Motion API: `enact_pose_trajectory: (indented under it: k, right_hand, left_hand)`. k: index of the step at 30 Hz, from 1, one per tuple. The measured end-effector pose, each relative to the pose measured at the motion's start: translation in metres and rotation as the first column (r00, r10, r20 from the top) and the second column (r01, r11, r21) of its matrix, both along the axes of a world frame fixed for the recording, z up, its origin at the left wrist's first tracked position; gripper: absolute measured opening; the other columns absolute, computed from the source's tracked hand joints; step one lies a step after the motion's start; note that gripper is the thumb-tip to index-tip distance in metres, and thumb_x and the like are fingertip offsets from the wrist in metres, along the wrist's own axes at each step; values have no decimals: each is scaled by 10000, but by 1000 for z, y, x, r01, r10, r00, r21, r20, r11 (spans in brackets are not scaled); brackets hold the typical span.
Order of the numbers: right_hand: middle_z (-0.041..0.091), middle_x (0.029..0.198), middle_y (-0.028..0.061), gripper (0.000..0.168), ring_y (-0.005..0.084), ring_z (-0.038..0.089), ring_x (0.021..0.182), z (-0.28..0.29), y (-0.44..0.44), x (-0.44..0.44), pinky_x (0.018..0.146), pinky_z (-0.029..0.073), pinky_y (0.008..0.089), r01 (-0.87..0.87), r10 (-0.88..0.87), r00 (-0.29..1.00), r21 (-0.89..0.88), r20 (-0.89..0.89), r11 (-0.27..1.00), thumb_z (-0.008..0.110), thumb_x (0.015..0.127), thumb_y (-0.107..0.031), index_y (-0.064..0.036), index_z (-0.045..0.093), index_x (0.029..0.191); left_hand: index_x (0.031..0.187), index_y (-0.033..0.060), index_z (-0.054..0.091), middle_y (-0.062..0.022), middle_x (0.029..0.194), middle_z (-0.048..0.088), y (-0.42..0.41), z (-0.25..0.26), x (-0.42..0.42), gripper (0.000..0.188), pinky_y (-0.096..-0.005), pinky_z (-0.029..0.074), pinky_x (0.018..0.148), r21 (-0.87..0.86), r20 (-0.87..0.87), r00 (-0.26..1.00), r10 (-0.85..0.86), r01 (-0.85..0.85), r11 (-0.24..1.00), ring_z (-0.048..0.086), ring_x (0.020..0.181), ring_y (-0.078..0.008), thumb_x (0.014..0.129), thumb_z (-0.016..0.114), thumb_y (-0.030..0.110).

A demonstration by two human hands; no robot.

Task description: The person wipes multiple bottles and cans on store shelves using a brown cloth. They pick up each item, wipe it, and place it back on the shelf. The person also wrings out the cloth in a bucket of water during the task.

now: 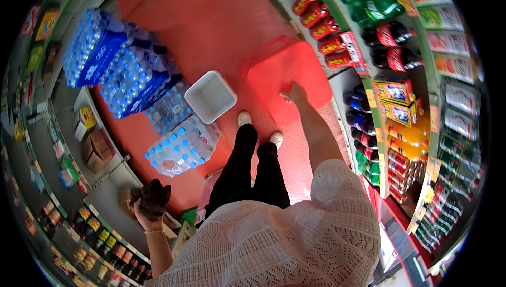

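Observation:
My left hand, at the lower left, grips a dark brown crumpled cloth or bag; its exact kind is unclear. My right hand reaches over a red plastic stool or box with a square top, fingers partly spread, nothing visible in its grasp. Whether the fingertips touch the red surface cannot be told. To the left of that red object, a white plastic bin stands with its open top up, beside shrink-wrapped packs of water bottles.
Taller stacks of bottled water stand at the left on the red floor. Shelves with soda bottles and red cans line the right. Shelving at the left holds an opened cardboard box and packaged goods. My feet are near the bin.

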State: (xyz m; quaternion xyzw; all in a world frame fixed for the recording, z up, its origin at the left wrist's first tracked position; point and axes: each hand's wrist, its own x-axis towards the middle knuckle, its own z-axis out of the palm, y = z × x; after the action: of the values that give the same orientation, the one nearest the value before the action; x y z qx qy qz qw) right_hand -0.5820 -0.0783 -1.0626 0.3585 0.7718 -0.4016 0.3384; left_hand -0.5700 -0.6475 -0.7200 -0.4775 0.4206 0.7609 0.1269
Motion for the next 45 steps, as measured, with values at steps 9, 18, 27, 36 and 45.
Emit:
enact_pose_trajectory:
  k: [9, 18, 27, 36, 45]
  right_hand:
    - [648, 725, 97, 636, 188, 644, 637, -23, 4, -73, 608, 512, 330, -145, 135, 989, 294, 54, 945, 674, 778, -350, -3, 391, 1230]
    - [599, 924, 111, 439, 223, 581, 824, 7, -100, -52, 751, 480, 331, -111, 42, 924, -162, -380, 981, 585, 851, -328, -63, 476, 1184]
    - [514, 1127, 121, 452, 194, 512, 1052, -25, -248, -85, 879, 447, 342, 212, -264, 963, -743, 49, 635, 547, 892, -269, -120, 410, 1296]
    - [330, 1367, 221, 599, 366, 385, 1221, -238, -270, -169, 1009, 347, 385, -840, 815, 474, 105, -334, 532, 595, 785, -109, -64, 351, 1330]
    - [-12, 1508, 85, 1039, 382, 20, 1365, -327, -334, -174, 1061, 160, 551, -931, 979, 55, 365, 199, -22, 764, 605, -477, -285, 163, 1430]
  left_hand:
    - [1204, 115, 508, -123, 1241, 517, -4, -34, 13, 402, -485, 330, 1013, 18, -70, 997, 35, -34, 999, 476, 1152, -326, 834, 478, 272]
    - [1183, 7, 515, -123, 1143, 585, 66, -104, -17, 387, -360, 440, 925, 22, 32, 982, -184, 183, 983, 578, 1031, -233, 878, 471, 241]
    - [1329, 48, 339, -81, 1195, 500, 144, -374, -81, 591, -305, 444, 857, -312, -112, 894, -434, 383, 869, 498, 1070, -200, 836, 600, 241]
    - [1429, 154, 121, -88, 1442, 227, 118, -537, -97, 734, -500, 298, 999, 77, 169, 972, -164, 153, 985, 235, 1288, -352, 859, 562, 294]
    - [1428, 236, 171, -32, 1494, 133, 142, -623, -110, 611, -568, 182, 1023, 155, 129, 975, 182, -201, 967, 136, 1346, -344, 891, 454, 308]
